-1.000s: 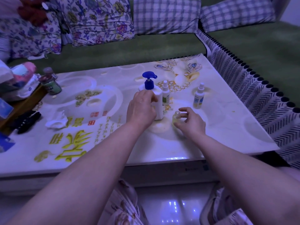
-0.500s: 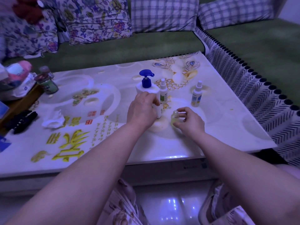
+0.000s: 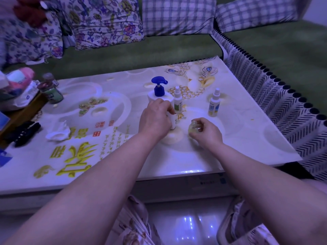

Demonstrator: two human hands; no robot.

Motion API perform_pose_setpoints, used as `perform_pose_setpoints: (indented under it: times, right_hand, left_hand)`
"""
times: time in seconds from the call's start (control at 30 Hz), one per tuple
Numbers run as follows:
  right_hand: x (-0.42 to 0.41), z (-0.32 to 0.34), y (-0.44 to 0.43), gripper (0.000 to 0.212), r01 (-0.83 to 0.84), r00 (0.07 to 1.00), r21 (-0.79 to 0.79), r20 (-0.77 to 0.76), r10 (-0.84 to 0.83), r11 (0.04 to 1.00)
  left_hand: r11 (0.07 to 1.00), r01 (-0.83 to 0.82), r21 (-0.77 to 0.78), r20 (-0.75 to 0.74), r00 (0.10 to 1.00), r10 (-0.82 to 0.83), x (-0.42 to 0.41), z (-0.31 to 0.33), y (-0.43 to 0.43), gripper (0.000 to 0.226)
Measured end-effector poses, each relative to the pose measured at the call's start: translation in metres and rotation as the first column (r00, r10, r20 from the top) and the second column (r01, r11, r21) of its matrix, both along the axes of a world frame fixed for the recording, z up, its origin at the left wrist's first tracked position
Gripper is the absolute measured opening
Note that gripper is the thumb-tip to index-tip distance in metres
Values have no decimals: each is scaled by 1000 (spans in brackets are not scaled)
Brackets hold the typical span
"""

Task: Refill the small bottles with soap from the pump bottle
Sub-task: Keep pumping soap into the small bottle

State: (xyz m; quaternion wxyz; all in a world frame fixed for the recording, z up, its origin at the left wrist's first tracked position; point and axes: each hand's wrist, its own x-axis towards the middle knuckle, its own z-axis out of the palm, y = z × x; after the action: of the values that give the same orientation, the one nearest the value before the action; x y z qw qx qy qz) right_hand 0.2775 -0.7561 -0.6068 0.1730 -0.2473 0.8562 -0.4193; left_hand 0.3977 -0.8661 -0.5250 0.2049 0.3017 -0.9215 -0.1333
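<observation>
On table [image 3: 247,135], white pump bottle [image 3: 160,96], blue head

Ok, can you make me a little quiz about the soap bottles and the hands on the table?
1. True or false: the left hand grips the pump bottle.
2. The pump head is: A red, B blue, C green.
3. Which hand holds the small yellowish bottle?
Key: 1 true; 2 B; 3 the right hand.
</observation>
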Motion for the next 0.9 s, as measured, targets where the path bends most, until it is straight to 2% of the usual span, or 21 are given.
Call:
perform_pose_setpoints:
  times: [0.13, 0.27, 0.33, 0.57, 0.8, 0.9]
  right_hand:
    - [0, 0, 2, 12, -36, 999, 47, 30, 35, 998]
    - [-2, 1, 5, 12, -17, 999, -5, 39, 17, 1000]
    - [-3, 3, 7, 14, -27, 998, 18, 50, 26, 999]
    - [-6, 4, 8, 26, -55, 996, 40, 78, 52, 998]
    - [-7, 5, 10, 23, -38, 995, 5, 90, 38, 999]
    - [-8, 9, 10, 25, 26, 996, -79, 87, -19, 996]
  left_hand:
    - [1000, 3, -4, 13, 1000, -3, -1, 1, 1, 33]
    - [1000, 12, 10, 0, 1000, -12, -2, 2, 5, 32]
    - [1000, 12, 6, -2, 1000, -12, -3, 3, 6, 32]
    - [1000, 13, 0, -5, 1000, -13, -4, 4, 7, 33]
    - [1000, 21, -10, -19, 1000, -21, -4, 6, 6, 33]
    - [1000, 15, -24, -51, 999, -16, -3, 9, 6, 33]
